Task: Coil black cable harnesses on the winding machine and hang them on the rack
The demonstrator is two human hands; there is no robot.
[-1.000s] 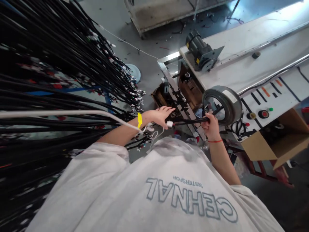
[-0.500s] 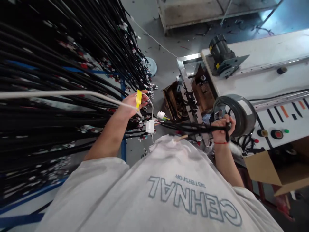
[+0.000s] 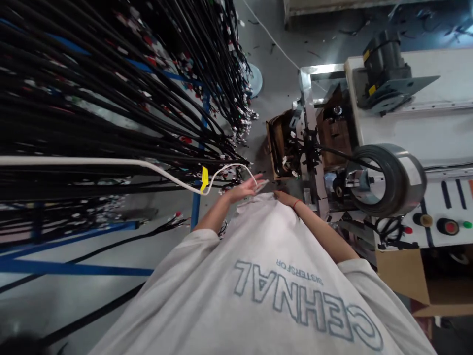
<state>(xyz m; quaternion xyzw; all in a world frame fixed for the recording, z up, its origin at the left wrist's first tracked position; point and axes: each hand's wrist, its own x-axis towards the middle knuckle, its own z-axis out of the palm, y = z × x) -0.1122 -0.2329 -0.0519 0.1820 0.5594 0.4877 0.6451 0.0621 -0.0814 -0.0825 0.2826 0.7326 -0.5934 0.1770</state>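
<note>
My left hand (image 3: 244, 190) is in front of the shirt hem, its fingers stretched out and apart. A thin white cable (image 3: 158, 170) with a yellow tag (image 3: 204, 179) comes in from the left edge, loops up and drops to these fingers. By the fingertips is a small pale flat piece (image 3: 261, 186), too blurred to name. My right hand (image 3: 284, 198), a red string at its wrist, lies against the front of the white shirt (image 3: 273, 236). Its fingers are mostly hidden at the hem, so whether they hold anything does not show.
Bundles of black cables (image 3: 111, 113) with small connectors hang on a blue rack (image 3: 195, 207) to the left. On the right stands a machine table (image 3: 443, 128) with a motor (image 3: 384, 64), a large tape roll (image 3: 406, 180) and buttons. Below are cardboard boxes (image 3: 401, 271).
My right hand has left the black cable bundle by the roll and come to the shirt. The bundle now lies over the machine frame. My left hand moved right and down, off the yellow tag.
</note>
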